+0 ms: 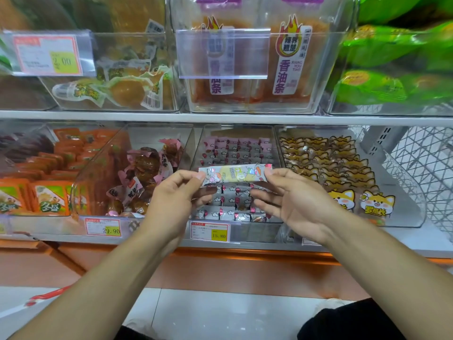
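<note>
A long, thin snack packet (pixel 235 174) with a pale wrapper and cartoon print is held level in front of a shop shelf. My left hand (pixel 171 200) pinches its left end between thumb and fingertips. My right hand (pixel 296 200) pinches its right end, with the other fingers spread below. The packet hovers just above a clear bin (pixel 196 148) filled with rows of small grey and pink wrapped sweets (pixel 232 207).
Clear bins line two shelves: brown wrapped snacks (pixel 144 173) to the left, orange packets (pixel 49 192) far left, dog-print packets (pixel 340 177) to the right. A white wire basket (pixel 424 173) stands far right. Price tags (pixel 210 231) hang on the shelf edge. Orange base and pale floor below.
</note>
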Tool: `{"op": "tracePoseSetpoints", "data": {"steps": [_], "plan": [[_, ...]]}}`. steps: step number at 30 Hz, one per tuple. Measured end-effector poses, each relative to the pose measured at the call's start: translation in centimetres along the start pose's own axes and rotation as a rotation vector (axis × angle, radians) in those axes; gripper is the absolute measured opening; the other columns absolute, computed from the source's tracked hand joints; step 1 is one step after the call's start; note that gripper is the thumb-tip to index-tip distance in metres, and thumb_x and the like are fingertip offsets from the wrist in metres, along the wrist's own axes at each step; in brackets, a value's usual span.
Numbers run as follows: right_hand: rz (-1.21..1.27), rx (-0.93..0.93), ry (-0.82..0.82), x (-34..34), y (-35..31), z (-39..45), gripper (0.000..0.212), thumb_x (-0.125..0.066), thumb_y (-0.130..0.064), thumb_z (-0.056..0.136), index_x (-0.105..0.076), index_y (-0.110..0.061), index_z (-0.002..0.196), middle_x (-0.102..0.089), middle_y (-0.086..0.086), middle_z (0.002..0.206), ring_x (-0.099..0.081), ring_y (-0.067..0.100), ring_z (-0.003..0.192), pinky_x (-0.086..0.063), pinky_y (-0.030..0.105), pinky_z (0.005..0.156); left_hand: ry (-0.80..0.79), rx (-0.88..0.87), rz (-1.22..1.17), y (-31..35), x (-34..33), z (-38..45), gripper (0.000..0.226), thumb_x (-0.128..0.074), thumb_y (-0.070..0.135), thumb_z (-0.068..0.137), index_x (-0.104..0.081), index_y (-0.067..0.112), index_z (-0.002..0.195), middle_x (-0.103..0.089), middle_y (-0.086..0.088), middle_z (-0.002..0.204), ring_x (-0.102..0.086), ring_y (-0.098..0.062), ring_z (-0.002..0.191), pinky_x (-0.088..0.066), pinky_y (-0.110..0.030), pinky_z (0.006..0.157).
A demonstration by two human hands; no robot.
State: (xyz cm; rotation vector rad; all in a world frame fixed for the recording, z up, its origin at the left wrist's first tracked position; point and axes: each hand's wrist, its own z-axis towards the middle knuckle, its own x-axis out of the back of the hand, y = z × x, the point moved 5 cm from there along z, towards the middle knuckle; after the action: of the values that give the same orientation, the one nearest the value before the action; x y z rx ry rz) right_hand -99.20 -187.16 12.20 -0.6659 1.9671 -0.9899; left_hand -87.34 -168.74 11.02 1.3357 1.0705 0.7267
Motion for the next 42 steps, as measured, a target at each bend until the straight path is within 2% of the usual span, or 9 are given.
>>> {"op": "tracePoseSetpoints", "data": {"steps": [4, 8, 15, 19, 23, 27, 32, 37, 42], "plan": [[0.092, -0.099, -0.063, -0.1, 0.2, -0.4, 0.032, -0.072, -0.021, 0.090, -0.065, -0.002, 0.114, -0.076, 0.019, 0.105, -0.075, 0.038, 0.095, -0.063, 0.038, 0.071, 0.018, -0.022, 0.028, -0.3, -0.4, -0.2, 0.011, -0.067, 0.021, 0.095, -0.070, 0.015, 0.086, -0.072, -0.007, 0.079, -0.067, -0.011, 0.066, -0.052, -0.030, 0.072], [-0.058, -0.151, -0.136, -0.2, 0.4, -1.1, 0.057, -0.079, -0.041, 0.076, -0.065, -0.013, 0.123, -0.072, 0.018, 0.114, -0.075, 0.038, 0.094, -0.063, 0.038, 0.073, -0.010, -0.030, 0.044, -0.5, -0.8, -0.5, 0.011, -0.069, 0.024, 0.094, -0.072, 0.016, 0.087, -0.066, -0.014, 0.085, -0.068, -0.016, 0.072, -0.056, -0.029, 0.079], [-0.216, 0.038, -0.122, 0.3, -0.3, -0.9, 0.021, -0.075, -0.021, 0.088, -0.074, -0.016, 0.108, -0.074, 0.008, 0.098, -0.071, 0.022, 0.072, -0.061, 0.029, 0.066, -0.105, 0.059, -0.121, -0.5, -2.0, -1.3, 0.024, -0.076, 0.040, 0.077, -0.075, 0.018, 0.087, -0.075, -0.014, 0.091, -0.075, -0.024, 0.082, -0.060, -0.028, 0.074], [-0.371, 0.114, -0.191, 0.2, -0.4, -0.9, 0.040, -0.084, -0.017, 0.070, -0.073, -0.015, 0.108, -0.078, 0.008, 0.103, -0.073, 0.022, 0.083, -0.061, 0.027, 0.068, -0.232, 0.247, -0.100, -1.1, -2.8, -2.2, 0.059, -0.071, 0.058, 0.076, -0.069, 0.008, 0.107, -0.076, -0.017, 0.105, -0.075, -0.032, 0.085, -0.060, -0.029, 0.064], [-0.488, 0.205, -0.175, 0.2, -0.2, -0.8, 0.034, -0.088, -0.007, 0.068, -0.078, -0.024, 0.096, -0.078, 0.005, 0.104, -0.074, 0.019, 0.092, -0.061, 0.033, 0.082, -0.210, 0.245, -0.127, -1.2, -3.0, -2.3, 0.041, -0.080, 0.031, 0.073, -0.067, 0.003, 0.101, -0.075, -0.021, 0.107, -0.075, -0.031, 0.089, -0.061, -0.025, 0.066], [-0.355, 0.085, -0.207, 0.2, 0.3, -0.6, 0.050, -0.087, -0.013, 0.065, -0.070, -0.015, 0.112, -0.076, 0.013, 0.109, -0.075, 0.026, 0.099, -0.061, 0.033, 0.081, -0.173, 0.110, -0.047, -1.0, -2.6, -1.9, 0.036, -0.084, 0.021, 0.066, -0.070, 0.009, 0.096, -0.076, -0.015, 0.105, -0.075, -0.027, 0.093, -0.061, -0.027, 0.074], [-0.305, -0.046, -0.221, 0.3, 0.5, -0.7, 0.037, -0.072, -0.032, 0.090, -0.069, -0.009, 0.118, -0.076, 0.014, 0.109, -0.072, 0.020, 0.075, -0.062, 0.030, 0.076, -0.184, -0.042, 0.124, -0.6, -2.4, -1.9, 0.037, -0.088, 0.005, 0.067, -0.073, 0.019, 0.097, -0.077, 0.001, 0.102, -0.075, -0.018, 0.098, -0.059, -0.025, 0.079], [-0.193, 0.022, -0.223, 0.3, 0.1, -0.5, 0.035, -0.073, -0.006, 0.082, -0.063, -0.006, 0.116, -0.075, 0.014, 0.099, -0.072, 0.023, 0.077, -0.063, 0.028, 0.071, -0.199, 0.096, -0.089, -0.7, -2.8, -2.1, 0.061, -0.088, 0.022, 0.060, -0.065, 0.009, 0.116, -0.076, -0.008, 0.106, -0.075, -0.025, 0.095, -0.062, -0.033, 0.082], [-0.215, 0.079, -0.251, 0.3, -0.1, -0.6, 0.050, -0.078, -0.003, 0.069, -0.064, -0.005, 0.117, -0.076, 0.014, 0.108, -0.074, 0.024, 0.092, -0.060, 0.027, 0.076, -0.197, 0.155, -0.149, -0.7, -3.0, -2.3, 0.048, -0.080, 0.015, 0.071, -0.065, 0.001, 0.114, -0.076, -0.016, 0.104, -0.075, -0.026, 0.089, -0.062, -0.027, 0.073]]}}
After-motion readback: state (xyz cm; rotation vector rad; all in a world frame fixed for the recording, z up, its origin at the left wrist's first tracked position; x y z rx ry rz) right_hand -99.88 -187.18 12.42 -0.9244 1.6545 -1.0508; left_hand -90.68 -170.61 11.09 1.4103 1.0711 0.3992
